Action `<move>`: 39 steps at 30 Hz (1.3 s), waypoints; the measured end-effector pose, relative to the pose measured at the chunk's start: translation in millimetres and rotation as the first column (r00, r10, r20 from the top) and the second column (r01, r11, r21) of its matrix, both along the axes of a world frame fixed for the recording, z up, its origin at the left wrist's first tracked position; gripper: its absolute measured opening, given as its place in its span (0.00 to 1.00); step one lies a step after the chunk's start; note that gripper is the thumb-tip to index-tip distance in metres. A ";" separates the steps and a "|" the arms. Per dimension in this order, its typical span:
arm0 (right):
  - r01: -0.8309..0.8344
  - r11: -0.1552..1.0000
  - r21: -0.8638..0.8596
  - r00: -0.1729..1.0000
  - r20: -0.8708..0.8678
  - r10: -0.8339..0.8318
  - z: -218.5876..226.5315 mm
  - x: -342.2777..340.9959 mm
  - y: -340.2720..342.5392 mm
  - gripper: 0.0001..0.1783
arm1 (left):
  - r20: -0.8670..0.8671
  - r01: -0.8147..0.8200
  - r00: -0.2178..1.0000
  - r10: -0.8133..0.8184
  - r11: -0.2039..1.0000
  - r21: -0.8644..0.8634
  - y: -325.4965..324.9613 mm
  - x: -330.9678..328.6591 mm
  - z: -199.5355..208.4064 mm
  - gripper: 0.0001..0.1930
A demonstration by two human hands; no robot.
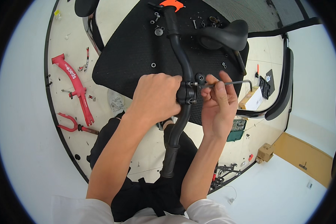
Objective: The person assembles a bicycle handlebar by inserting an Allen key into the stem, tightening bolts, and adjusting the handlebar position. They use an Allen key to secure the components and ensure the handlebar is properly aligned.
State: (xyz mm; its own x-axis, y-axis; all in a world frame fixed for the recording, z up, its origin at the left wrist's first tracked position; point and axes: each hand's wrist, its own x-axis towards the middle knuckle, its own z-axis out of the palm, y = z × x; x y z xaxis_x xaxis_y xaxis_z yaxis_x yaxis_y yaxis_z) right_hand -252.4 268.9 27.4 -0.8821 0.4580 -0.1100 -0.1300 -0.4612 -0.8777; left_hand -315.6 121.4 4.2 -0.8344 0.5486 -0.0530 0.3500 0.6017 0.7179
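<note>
A black bicycle handlebar (pixel 182 128) runs lengthwise in front of me, its near grip over my lap and its far end above a black chair seat (pixel 117 61). My left hand (pixel 153 95) is closed around the stem at the bar's middle, hiding most of that stem. The stem's clamp (pixel 190 93) faces right, with bolts showing. Between the fingers of my right hand (pixel 221 106) is an L-shaped hex key (pixel 239 82). Its long arm points left at the upper clamp bolt; whether the tip sits inside the bolt cannot be made out.
On the chair seat lie a black saddle (pixel 227 33), an orange part (pixel 172 4) and loose bolts and washers. A red bicycle frame (pixel 77 84) and red fork (pixel 69 121) rest on the floor at left. The chair's armrest (pixel 282 89) curves at right.
</note>
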 end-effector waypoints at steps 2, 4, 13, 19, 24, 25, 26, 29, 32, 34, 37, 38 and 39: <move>0.015 1.000 -0.021 1.000 0.003 -0.015 -4.3 -0.1 2.5 0.11 | -0.031 0.002 1.000 -0.002 1.000 0.019 1.5 0.7 -5.6 0.11; 0.072 0.997 0.017 0.997 -0.007 -0.072 -4.6 -1.1 1.9 0.11 | -0.021 0.012 1.000 -0.012 1.000 0.003 2.8 -0.5 -5.9 0.11; 0.104 0.941 0.322 0.983 0.113 -0.147 -2.1 -4.0 3.8 0.09 | -0.009 0.007 1.000 -0.007 0.999 0.036 7.0 -4.8 -7.3 0.10; 0.108 0.922 0.372 0.970 0.165 -0.180 1.8 -7.4 -3.4 0.09 | 0.005 0.004 1.000 -0.004 1.000 0.024 5.8 -5.0 -9.4 0.10; 0.135 0.952 0.275 0.976 0.128 -0.175 -6.6 -3.6 -2.2 0.08 | 0.006 0.012 1.000 -0.012 1.000 0.011 6.5 -4.2 -7.3 0.11; 0.126 0.955 0.270 0.978 0.127 -0.165 -7.4 -2.9 -2.4 0.09 | 0.011 0.008 1.000 -0.009 1.000 0.015 6.6 -3.9 -7.8 0.11; 0.117 0.957 0.265 0.980 0.127 -0.155 -7.8 -2.6 -2.8 0.09 | 0.016 0.005 1.000 -0.005 1.000 0.019 6.4 -3.6 -7.9 0.11; 0.109 0.956 0.272 0.978 0.144 -0.152 -4.7 -4.5 -4.0 0.15 | -0.031 -0.011 0.999 0.012 0.998 0.060 5.3 -4.5 -4.7 0.06; 0.066 0.963 0.263 0.991 0.093 -0.093 -0.6 -7.0 -8.3 0.19 | 0.002 -0.023 1.000 0.023 1.000 0.011 4.3 -7.0 -2.2 0.06; 0.061 0.953 0.298 0.991 0.094 -0.093 -0.1 -8.2 -8.7 0.19 | -0.002 -0.016 1.000 0.016 1.000 0.008 3.7 -7.9 -2.7 0.06; 0.090 0.917 0.389 0.982 0.118 -0.147 0.7 -11.7 -13.7 0.17 | -0.024 -0.011 1.000 0.011 1.000 0.014 3.7 -6.8 -6.2 0.06; 0.105 0.899 0.425 0.976 0.128 -0.175 0.9 -12.7 -15.4 0.16 | -0.034 -0.010 0.999 0.010 1.000 0.018 3.7 -6.3 -7.0 0.06; 0.108 0.875 0.473 0.973 0.131 -0.190 -0.3 -12.4 -15.0 0.14 | -0.038 -0.010 0.999 0.010 1.000 0.018 3.5 -5.9 -7.1 0.05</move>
